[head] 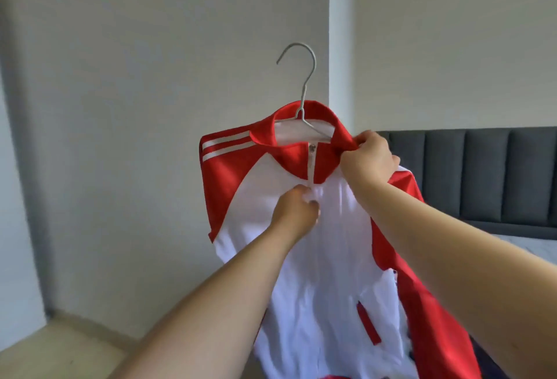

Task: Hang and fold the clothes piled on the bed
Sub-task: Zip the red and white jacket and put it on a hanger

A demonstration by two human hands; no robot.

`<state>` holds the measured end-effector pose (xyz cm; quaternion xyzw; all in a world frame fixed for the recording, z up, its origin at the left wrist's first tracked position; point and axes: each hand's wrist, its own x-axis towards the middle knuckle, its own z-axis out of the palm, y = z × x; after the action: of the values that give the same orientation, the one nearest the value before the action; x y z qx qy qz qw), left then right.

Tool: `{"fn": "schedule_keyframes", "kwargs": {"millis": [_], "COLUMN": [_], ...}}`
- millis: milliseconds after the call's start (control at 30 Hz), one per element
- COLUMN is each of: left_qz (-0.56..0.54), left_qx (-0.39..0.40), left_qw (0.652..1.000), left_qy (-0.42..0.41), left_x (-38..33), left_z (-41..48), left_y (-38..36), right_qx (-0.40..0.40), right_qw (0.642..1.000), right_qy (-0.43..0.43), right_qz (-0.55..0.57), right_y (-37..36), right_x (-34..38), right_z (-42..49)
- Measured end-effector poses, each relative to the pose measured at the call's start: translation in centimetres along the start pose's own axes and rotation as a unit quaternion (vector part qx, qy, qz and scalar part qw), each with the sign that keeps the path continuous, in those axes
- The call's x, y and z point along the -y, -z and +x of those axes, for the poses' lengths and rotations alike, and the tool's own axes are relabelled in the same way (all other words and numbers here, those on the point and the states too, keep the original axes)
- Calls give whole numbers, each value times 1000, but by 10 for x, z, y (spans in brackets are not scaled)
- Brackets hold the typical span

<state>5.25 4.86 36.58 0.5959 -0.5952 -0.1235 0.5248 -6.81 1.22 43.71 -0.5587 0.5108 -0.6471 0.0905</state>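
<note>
One red-and-white zip-up track jacket is hanging on one grey wire hanger. It's being held up in the air straight ahead of the person, not on the bed, which is lying off to the right w/ its dark padded headboard.

Right hand is clamping the right edge of the red collar, fingers curled round the cloth, prob. carrying the weight. Left hand is pinching the white front at the zip, just below the collar, fingers closed on fabric.

Jacket's long axis is running vertical, hook pointing up w/ its open end facing left. Right hand is sitting higher & nearer the hook, left hand lower on the centre line. The zip is prob. being closed or straightened before hanging; no rail in view.

Count: 1 jacket, 1 hanger, 2 hands, 1 red-trimmed pocket showing.
</note>
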Motion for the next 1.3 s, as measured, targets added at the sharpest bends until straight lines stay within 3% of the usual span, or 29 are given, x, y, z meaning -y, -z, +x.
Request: {"fn": "schedule_keyframes", "kwargs": {"millis": [67, 100, 167, 200, 267, 333, 367, 467, 567, 667, 733, 800, 867, 967, 1000, 1067, 1133, 1167, 1200, 1267, 1300], "left_qz": [96, 139, 239, 316, 417, 394, 361, 257, 128, 26, 7, 3, 5, 8, 30, 146, 224, 237, 240, 228, 220], "left_qx": [-165, -257, -335, -308, -166, -47, -24, -72, -152, -191, -218, -253, -290, -326, -326, -275, -210, -194, -192, -202, -206], "left_qw": [979, 950, 887, 870, 881, 917, 932, 963, 976, 972, 964, 953, 941, 933, 935, 944, 948, 949, 949, 951, 952], "left_qy": [-64, -115, -209, -221, -147, -31, 3, 47, 87, 134, 154, 166, 175, 154, 136, 107, 84, 72, 64, 55, 52], "left_x": [-7, -10, -12, -9, 3, 16, 24, 48, 72, 89, 95, 100, 103, 104, 104, 106, 110, 113, 116, 122, 125], "left_z": [-6, -10, -15, -16, -15, -20, -24, -41, -59, -69, -74, -78, -80, -83, -83, -87, -91, -92, -94, -95, -96], "left_y": [44, 70, 117, 138, 172, 198, 207, 229, 239, 248, 256, 265, 277, 295, 300, 305, 301, 298, 297, 298, 301], "right_qx": [35, 51, 82, 101, 143, 179, 196, 236, 226, 288, 366, 458, 508, 397, 378, 465, 596, 586, 522, 314, 253], "right_qw": [999, 998, 996, 995, 989, 981, 977, 966, 941, 870, 816, 775, 775, 786, 774, 721, 677, 700, 757, 882, 909], "right_qy": [-17, -21, -16, -10, 9, 23, 33, 96, 250, 400, 436, 410, 356, 468, 499, 500, 419, 401, 393, 346, 317], "right_qz": [1, 5, 17, 23, 36, 66, 74, 37, 21, -14, -98, -148, -118, -83, -97, -118, -102, -68, -22, 69, 98], "right_y": [-2, -5, -13, -18, -30, -42, -46, -63, -72, -78, -84, -91, -94, -94, -93, -93, -98, -101, -103, -105, -108], "right_x": [8, 11, 16, 20, 28, 35, 38, 49, 57, 62, 64, 69, 79, 85, 85, 81, 77, 76, 75, 74, 71], "right_z": [-3, -6, -19, -28, -49, -68, -77, -105, -138, -169, -189, -203, -213, -227, -233, -248, -257, -256, -251, -233, -221]}}
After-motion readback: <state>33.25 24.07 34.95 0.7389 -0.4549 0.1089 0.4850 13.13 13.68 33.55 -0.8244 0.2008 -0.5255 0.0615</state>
